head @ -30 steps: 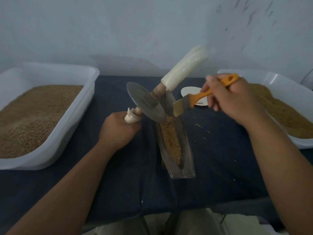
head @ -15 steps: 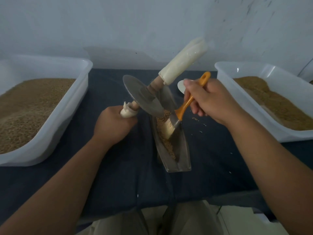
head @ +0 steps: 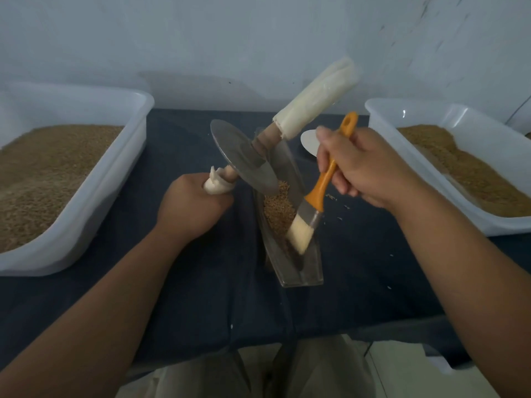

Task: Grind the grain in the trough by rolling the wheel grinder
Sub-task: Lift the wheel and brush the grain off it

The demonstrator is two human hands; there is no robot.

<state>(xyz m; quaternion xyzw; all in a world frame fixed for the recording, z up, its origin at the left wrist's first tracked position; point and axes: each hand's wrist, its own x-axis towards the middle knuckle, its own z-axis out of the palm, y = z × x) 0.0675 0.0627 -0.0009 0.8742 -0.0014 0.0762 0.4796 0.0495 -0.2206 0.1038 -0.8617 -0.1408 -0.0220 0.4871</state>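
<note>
Wheel grinder (head: 244, 159) tilts over the trough (head: 304, 268) — left hand (head: 192, 208) grips its near handle, right hand (head: 365, 168) holds a paintbrush (head: 311, 209) (bristles beside the grain (head: 275, 208)).

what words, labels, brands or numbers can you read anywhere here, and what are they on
None: no word, label, brand, number or sign can be read in this view.
The paintbrush, the wheel grinder, the trough, the left tub and the right tub all look unmarked. The picture is dim and slightly blurred, so fine print could be missed.
</note>
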